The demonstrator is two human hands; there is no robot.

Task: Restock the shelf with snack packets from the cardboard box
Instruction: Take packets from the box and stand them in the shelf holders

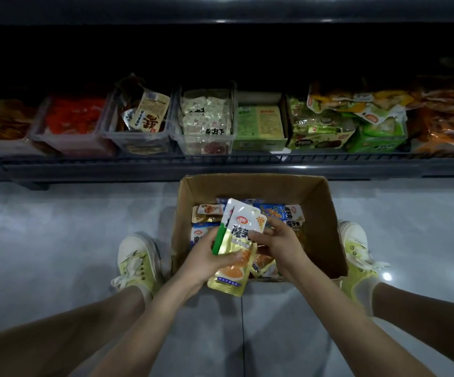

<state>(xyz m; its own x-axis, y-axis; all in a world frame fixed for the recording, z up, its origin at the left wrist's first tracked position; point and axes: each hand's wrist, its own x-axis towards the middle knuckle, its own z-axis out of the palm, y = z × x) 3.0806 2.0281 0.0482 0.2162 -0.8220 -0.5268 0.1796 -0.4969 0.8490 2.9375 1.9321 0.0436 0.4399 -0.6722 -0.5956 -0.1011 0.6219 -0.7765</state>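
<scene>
- Head view, looking down from a crouch: an open cardboard box (325, 227) stands on a glossy grey tiled floor (57, 235), just in front of a low dark shelf (220, 165).
- Both hands meet over the near edge of the box and hold a small stack of snack packets, tilted slightly to the right.
- The front one is a gold packet (232, 277) with a white top, a red logo and a picture of orange food. The top of a white packet (229, 206) and the edge of a green packet (218, 240) show behind it.
- The left hand (204, 258) grips the stack from the left. Its thumb lies across the front of the gold packet, and its fingers wrap behind, out of sight.
- The right hand (278, 242) has its fingers curled close together, pinching the right edge of the gold packet near its middle.
- More loose packets (288, 212), blue and gold, lie flat and overlapping on the bottom of the box.
- Along the shelf stands a row of stock: a clear bin (138, 137) holding tan packets, beside it a second clear bin (206, 142) of pale packets, then a green carton (259, 137), then heaped green and yellow bags (356, 110). The far ends are too dim to make out.
- A pale yellow-green left shoe (136, 257) and right shoe (356, 248) stand on either side of the box, with bare legs below them.
</scene>
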